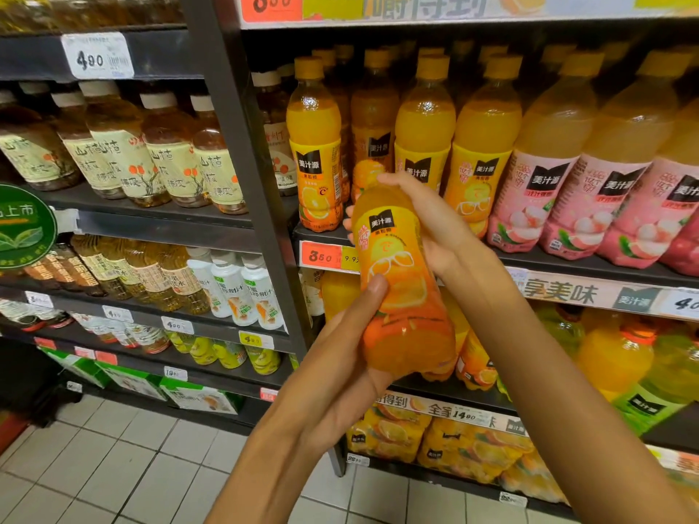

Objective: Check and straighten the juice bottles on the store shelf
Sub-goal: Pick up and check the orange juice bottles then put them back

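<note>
I hold one orange juice bottle (pixel 401 281) out in front of the shelf, its top tipped toward the shelf and its label facing me. My left hand (pixel 351 364) grips its lower part, thumb across the label. My right hand (pixel 427 221) curls round its upper part, hiding the cap. Behind it, a row of upright orange juice bottles (pixel 317 145) stands on the shelf (pixel 567 260), with a gap in the front row where the held bottle blocks the view.
Pink lychee juice bottles (pixel 544 175) stand to the right on the same shelf. Tea bottles (pixel 159 153) fill the left unit beyond a dark upright post (pixel 242 145). Larger juice bottles and multipacks (pixel 450 440) sit on lower shelves. White tiled floor (pixel 113 467) lies below.
</note>
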Available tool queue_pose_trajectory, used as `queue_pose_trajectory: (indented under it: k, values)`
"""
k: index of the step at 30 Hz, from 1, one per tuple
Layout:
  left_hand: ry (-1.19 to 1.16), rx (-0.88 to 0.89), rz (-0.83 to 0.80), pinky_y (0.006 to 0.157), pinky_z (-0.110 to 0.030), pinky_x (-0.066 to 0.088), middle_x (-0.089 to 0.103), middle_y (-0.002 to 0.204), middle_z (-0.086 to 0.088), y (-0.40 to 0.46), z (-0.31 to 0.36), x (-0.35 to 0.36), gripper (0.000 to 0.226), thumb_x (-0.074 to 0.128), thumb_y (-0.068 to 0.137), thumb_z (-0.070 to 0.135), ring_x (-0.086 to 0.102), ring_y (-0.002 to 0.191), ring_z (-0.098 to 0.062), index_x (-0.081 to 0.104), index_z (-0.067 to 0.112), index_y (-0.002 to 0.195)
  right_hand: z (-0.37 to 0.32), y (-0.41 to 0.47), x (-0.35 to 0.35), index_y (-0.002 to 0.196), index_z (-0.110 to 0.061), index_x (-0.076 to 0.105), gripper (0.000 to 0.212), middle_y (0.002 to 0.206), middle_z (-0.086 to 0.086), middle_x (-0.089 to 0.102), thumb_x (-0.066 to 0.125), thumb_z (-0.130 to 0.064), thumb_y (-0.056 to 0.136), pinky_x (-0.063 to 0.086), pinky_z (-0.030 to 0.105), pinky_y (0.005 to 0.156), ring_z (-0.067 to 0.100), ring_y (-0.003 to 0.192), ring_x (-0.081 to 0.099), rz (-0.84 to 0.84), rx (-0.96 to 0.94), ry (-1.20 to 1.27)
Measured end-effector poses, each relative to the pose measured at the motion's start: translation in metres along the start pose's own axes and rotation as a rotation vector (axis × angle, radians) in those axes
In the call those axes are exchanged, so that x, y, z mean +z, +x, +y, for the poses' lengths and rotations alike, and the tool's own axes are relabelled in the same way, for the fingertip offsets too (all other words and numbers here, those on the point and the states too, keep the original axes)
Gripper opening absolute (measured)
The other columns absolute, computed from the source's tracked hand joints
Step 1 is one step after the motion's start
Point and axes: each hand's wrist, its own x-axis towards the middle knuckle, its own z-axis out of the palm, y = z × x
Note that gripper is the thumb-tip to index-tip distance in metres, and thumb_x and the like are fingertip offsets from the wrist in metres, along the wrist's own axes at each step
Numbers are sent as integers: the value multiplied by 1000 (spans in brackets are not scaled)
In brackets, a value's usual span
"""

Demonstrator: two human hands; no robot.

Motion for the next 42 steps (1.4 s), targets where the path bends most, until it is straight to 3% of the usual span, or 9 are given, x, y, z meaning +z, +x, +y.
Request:
queue_pose_trajectory:
  k: [4, 6, 11, 15, 22, 27, 30, 37, 42]
  values:
    - [-64, 12, -35, 92, -54, 49, 63, 118, -25, -1, 5, 2, 71, 90, 54, 39, 64, 104, -38, 68, 10, 114, 10, 5, -3, 138, -6, 44, 52, 113, 23, 63, 55, -30, 93, 55, 41, 77, 32, 93, 66, 43, 119, 29]
    - [-93, 14, -47, 87, -53, 52, 65, 114, -25, -1, 6, 4, 69, 91, 51, 37, 66, 99, -39, 70, 9, 110, 14, 7, -6, 137, -6, 46, 54, 125, 24, 59, 59, -31, 91, 51, 44, 86, 33, 103, 62, 79, 171, 31]
    - [-155, 18, -58, 75, -49, 57, 68, 107, -23, -1, 6, 5, 63, 93, 49, 31, 68, 93, -38, 73, 10, 104, 16, 9, -7, 135, -6, 48, 54, 116, 22, 64, 60, -35, 90, 57, 43, 76, 31, 92, 66, 85, 228, 41]
    - [-76, -18, 27, 79, -48, 57, 65, 113, -25, -2, 5, 0, 88, 95, 40, 30, 67, 94, -36, 61, 5, 117, 10, 12, -12, 129, -11, 52, 51, 118, 21, 65, 61, -41, 88, 50, 51, 94, 35, 107, 64, 35, 161, 11]
    - [289, 39, 95, 78, -30, 57, 71, 110, -7, 5, -7, -19, 43, 70, 76, 27, 68, 101, -21, 60, 18, 117, -2, -1, -14, 100, -16, 66, 16, 90, 9, 74, 64, -26, 88, 59, 37, 73, 31, 98, 69, -23, -170, -100]
    - [547, 138, 132, 82, -32, 56, 70, 113, -1, 16, -6, -29, 70, 83, 60, 48, 66, 105, -20, 57, 24, 121, -6, -14, -11, 123, -19, 55, 35, 110, 9, 69, 56, -19, 87, 54, 40, 86, 32, 109, 64, -203, -458, -220]
    - [653, 254, 155, 79, -29, 57, 71, 108, 5, 20, -5, -31, 55, 79, 64, 39, 68, 101, -15, 58, 32, 115, -9, -23, -9, 130, -23, 49, 43, 123, 6, 63, 56, -21, 88, 53, 36, 90, 24, 118, 60, -225, -538, -352]
    - [797, 476, 257, 85, -30, 55, 60, 123, -4, 37, 0, -37, 75, 82, 68, 13, 61, 110, -16, 43, 16, 133, 2, -38, -10, 116, -16, 54, 43, 118, 14, 62, 72, -9, 78, 52, 49, 92, 30, 112, 62, -253, -704, -479]
    - [921, 498, 277, 81, -16, 51, 57, 115, 22, 41, 2, -43, 68, 84, 68, 17, 58, 108, -3, 47, 29, 124, 3, -45, -11, 109, -14, 55, 39, 114, 11, 59, 69, -13, 73, 51, 48, 90, 33, 110, 58, -385, -769, -516]
